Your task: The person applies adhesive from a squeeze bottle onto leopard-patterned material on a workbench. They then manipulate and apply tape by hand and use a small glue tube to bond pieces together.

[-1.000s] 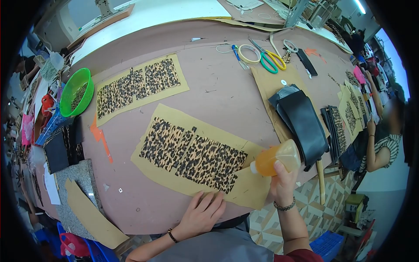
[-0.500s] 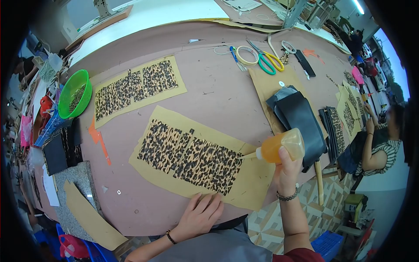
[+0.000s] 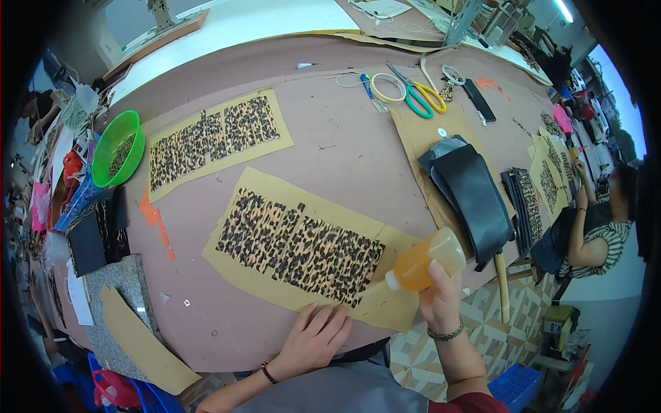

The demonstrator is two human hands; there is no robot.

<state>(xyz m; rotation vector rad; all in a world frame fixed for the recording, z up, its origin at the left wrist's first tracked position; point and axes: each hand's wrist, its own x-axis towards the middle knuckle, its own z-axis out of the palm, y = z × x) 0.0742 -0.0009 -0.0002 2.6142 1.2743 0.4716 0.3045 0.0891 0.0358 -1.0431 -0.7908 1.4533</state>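
Your right hand (image 3: 441, 296) grips the amber-filled translucent plastic squeeze bottle (image 3: 427, 261), nozzle angled down-left to the leopard-print fabric strips' (image 3: 323, 256) near right corner, your open left hand (image 3: 317, 337) pressed just left.

Leopard-print pieces (image 3: 327, 258) on paper (image 3: 258, 282)

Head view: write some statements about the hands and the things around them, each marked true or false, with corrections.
1. The right hand holds a bottle. True.
2. The left hand grips scissors. False: its fingers rest at the near edge of the paper.
3. The green bowl is near the left side of the picture. True.
4. The bottle's nozzle points at the bowl. False: it points toward the leopard-print pieces.
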